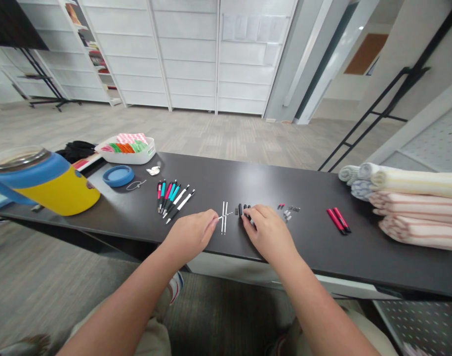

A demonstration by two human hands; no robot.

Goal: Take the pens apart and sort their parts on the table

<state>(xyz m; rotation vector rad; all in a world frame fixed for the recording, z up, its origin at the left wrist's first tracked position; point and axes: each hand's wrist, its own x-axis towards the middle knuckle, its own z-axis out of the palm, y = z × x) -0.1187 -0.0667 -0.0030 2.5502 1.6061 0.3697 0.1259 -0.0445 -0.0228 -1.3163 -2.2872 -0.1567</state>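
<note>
Head view: left grip (190,237) pinches a thin white pen part (225,216); right grip (268,235) curls over black pen parts (244,211), hold unclear.

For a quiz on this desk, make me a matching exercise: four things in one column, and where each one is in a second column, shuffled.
Things:
1. Left hand
2. Right hand
3. Yellow-and-blue tumbler
4. Folded striped towels

Places:
A. At the right end of the black tabletop
B. Over the black pen parts
C. At the left end of the black tabletop
D. Fingertips at a small white pen piece

Pairs: 1-D, 2-B, 3-C, 4-A
</note>
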